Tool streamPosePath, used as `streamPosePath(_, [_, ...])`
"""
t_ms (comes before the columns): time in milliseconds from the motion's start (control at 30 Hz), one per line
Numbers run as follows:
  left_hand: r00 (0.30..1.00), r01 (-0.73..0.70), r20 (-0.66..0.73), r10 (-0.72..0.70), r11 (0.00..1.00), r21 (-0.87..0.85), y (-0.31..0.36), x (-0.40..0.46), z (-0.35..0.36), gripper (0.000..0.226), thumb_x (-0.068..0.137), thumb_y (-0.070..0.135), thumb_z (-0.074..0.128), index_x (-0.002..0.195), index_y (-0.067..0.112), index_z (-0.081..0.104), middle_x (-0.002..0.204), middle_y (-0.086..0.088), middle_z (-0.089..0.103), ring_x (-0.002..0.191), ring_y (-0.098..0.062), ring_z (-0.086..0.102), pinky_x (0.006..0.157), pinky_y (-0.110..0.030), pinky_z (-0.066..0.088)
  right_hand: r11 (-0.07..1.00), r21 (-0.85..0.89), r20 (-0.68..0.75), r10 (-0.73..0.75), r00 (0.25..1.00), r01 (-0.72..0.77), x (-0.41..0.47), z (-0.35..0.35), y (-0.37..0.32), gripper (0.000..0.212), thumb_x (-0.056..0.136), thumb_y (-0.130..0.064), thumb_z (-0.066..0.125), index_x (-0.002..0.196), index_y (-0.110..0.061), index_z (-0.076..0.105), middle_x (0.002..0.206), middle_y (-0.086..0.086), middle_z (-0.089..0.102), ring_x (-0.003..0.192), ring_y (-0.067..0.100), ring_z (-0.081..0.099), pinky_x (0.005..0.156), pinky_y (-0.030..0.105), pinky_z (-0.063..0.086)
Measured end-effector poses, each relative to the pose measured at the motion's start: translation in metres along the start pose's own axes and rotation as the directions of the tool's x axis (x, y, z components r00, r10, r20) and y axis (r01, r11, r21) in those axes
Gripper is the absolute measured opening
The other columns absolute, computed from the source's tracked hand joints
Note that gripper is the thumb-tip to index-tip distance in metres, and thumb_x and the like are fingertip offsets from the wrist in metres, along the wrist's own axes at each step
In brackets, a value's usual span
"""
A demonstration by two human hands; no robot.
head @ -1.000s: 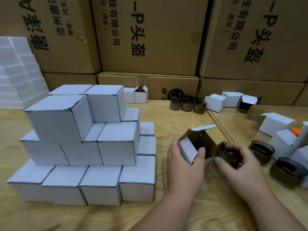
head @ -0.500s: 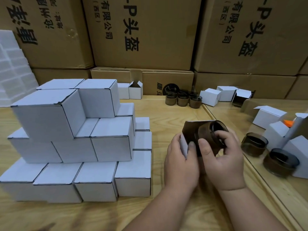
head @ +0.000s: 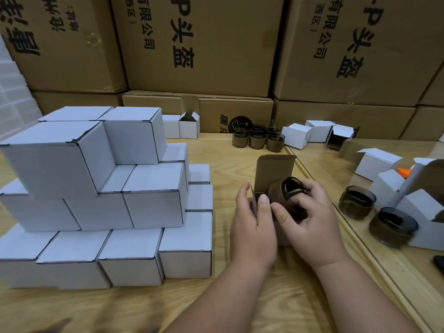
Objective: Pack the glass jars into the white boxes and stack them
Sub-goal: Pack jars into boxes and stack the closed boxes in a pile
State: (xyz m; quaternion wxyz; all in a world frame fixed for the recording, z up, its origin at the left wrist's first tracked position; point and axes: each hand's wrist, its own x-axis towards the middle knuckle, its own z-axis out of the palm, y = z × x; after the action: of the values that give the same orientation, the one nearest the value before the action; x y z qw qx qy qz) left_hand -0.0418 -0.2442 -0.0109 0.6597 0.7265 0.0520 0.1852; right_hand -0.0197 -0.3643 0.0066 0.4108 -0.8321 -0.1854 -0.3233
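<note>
My left hand (head: 252, 227) grips an open white box (head: 271, 175) whose brown lid flap stands upright. My right hand (head: 312, 222) holds a dark amber glass jar (head: 288, 195), tilted, at the box's opening and partly inside it. A stepped pile of closed white boxes (head: 101, 195) fills the left of the wooden table (head: 240, 304). Three more jars (head: 258, 139) stand at the back middle. Two further jars (head: 356, 201) sit at the right.
Big brown cartons (head: 204, 44) wall off the back. Several loose white boxes (head: 298, 135), some open, lie at the back right and right edge (head: 374, 162). An orange-tipped tool (head: 403, 171) pokes out among them. White foam blocks (head: 12, 92) stand far left.
My right hand brought the jar from the right up to the box mouth and is pushing it in. The box was turned so its lid flap stands up. The camera view dipped closer.
</note>
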Motion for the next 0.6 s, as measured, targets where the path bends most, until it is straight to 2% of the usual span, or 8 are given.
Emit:
streamPosePath(100, [1.000, 0.004, -0.015, -0.004, 1.000, 0.011, 0.0002, -0.0018, -0.0011, 0.043, 0.090, 0.066, 0.035, 0.131, 0.050, 0.033, 0.104, 0.026, 0.059, 0.096, 0.004, 0.061, 0.079, -0.024, 0.046, 0.998, -0.057, 0.010, -0.010, 1.000, 0.010, -0.0010, -0.0019, -0.0006, 0.041, 0.078, -0.056, 0.065, 0.075, -0.015, 0.068, 0.118, -0.004, 0.055, 0.115, 0.025, 0.054, 0.093, 0.036, 0.045])
streamPosePath(200, [1.000, -0.003, -0.012, 0.003, 1.000, 0.003, 0.0001, -0.0018, -0.0015, 0.033, 0.091, 0.062, 0.036, 0.121, 0.050, 0.032, 0.106, 0.020, 0.059, 0.095, 0.002, 0.061, 0.077, -0.022, 0.044, 0.995, -0.093, 0.002, -0.023, 1.000, 0.023, -0.0012, -0.0017, -0.0007, 0.042, 0.077, -0.057, 0.064, 0.074, -0.015, 0.066, 0.116, -0.006, 0.053, 0.114, 0.020, 0.050, 0.093, 0.031, 0.038])
streamPosePath(367, [1.000, -0.020, -0.012, 0.020, 1.000, 0.003, -0.0016, -0.0013, -0.0011, 0.039, 0.085, 0.072, 0.033, 0.118, 0.051, 0.032, 0.109, 0.018, 0.060, 0.098, 0.000, 0.060, 0.078, -0.021, 0.044, 0.996, -0.085, 0.009, -0.007, 1.000, 0.007, -0.0021, -0.0026, -0.0014, 0.034, 0.075, -0.058, 0.064, 0.074, -0.025, 0.060, 0.118, -0.008, 0.052, 0.117, 0.014, 0.045, 0.091, 0.033, 0.041])
streamPosePath(433, [1.000, -0.023, -0.012, 0.023, 1.000, -0.002, -0.0014, -0.0015, -0.0012, 0.044, 0.082, 0.076, 0.031, 0.118, 0.051, 0.032, 0.109, 0.018, 0.060, 0.098, -0.001, 0.061, 0.077, -0.020, 0.043, 0.997, -0.078, 0.030, 0.014, 0.999, -0.011, -0.0028, -0.0036, -0.0009, 0.034, 0.075, -0.060, 0.063, 0.068, -0.028, 0.057, 0.120, -0.008, 0.053, 0.120, 0.015, 0.045, 0.089, 0.026, 0.039])
streamPosePath(600, [1.000, -0.023, -0.018, 0.023, 1.000, -0.016, 0.0003, -0.0021, -0.0013, 0.046, 0.080, 0.076, 0.032, 0.118, 0.050, 0.032, 0.106, 0.021, 0.059, 0.099, 0.000, 0.060, 0.078, -0.019, 0.044, 0.996, -0.086, 0.052, 0.033, 0.998, -0.029, -0.0037, -0.0043, 0.0023, 0.040, 0.076, -0.059, 0.063, 0.062, -0.023, 0.054, 0.119, -0.008, 0.055, 0.120, 0.012, 0.045, 0.092, 0.008, 0.031])
